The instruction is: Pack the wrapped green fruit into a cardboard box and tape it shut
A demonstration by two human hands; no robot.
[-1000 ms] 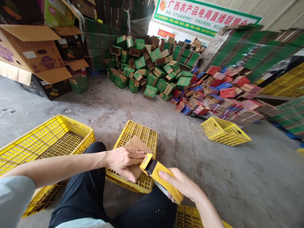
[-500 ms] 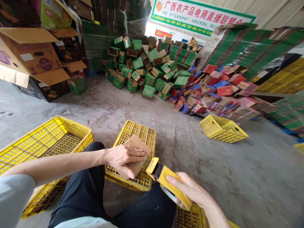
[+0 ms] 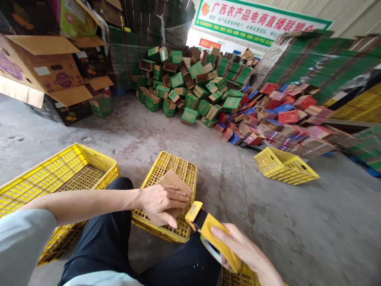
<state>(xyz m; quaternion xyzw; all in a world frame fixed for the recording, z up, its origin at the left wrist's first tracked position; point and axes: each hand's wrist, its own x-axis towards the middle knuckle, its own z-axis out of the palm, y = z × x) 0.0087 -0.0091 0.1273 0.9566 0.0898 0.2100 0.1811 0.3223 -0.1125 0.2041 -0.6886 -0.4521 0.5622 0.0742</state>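
The fingers of the left hand lie straight and close together, pressed flat on a brown piece of cardboard, with the thumb spread apart. The hand covers so much of it that I cannot tell whether it is a flat sheet or a folded box. The right hand is wrapped around a yellow tape dispenser, thumb along its top, a roll of tape showing underneath. The dispenser's head points toward the cardboard, just beside it.

The cardboard rests at a slant on a yellow crate, gridded face up, in front of the person's dark trousers. A longer, open-topped crate stands to the left; part of another shows beneath the right forearm. Further off on the concrete floor, a tilted crate sits near a heap of red and blue boxes. Green boxes are piled beside those, with large open cartons farther left.
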